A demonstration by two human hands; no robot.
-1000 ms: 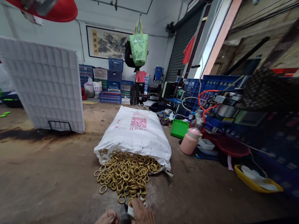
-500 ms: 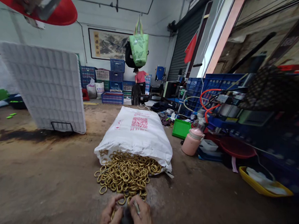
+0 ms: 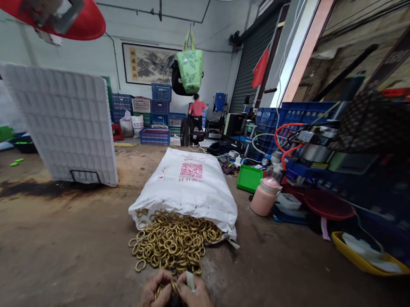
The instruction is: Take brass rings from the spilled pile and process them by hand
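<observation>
A heap of brass-coloured rings point(image 3: 173, 243) spills from the mouth of a white woven sack point(image 3: 198, 191) that lies on the workbench. Just below the heap, my left hand point(image 3: 154, 294) is curled round several rings. My right hand point(image 3: 196, 302) is close beside it, thumb and fingers pinched at a ring point(image 3: 174, 286) between the two hands. A small pale strip point(image 3: 190, 281) shows at the fingers of my right hand; whether it is held or wrapped on, I cannot tell. Part of what lies between the palms is hidden in shadow.
At the left stands a white ridged panel point(image 3: 65, 123) in a black wire holder. On the right are a green tray point(image 3: 250, 178), a pink jar point(image 3: 263, 198), a yellow tray point(image 3: 370, 256) and a press machine point(image 3: 312, 147). A red lamp point(image 3: 91, 17) hangs upper left; a person point(image 3: 197, 110) is far back.
My hands have drawn slightly back from the heap and closer together over the rings. The pale strip at my right hand shows wider. The person at the back has shifted right.
</observation>
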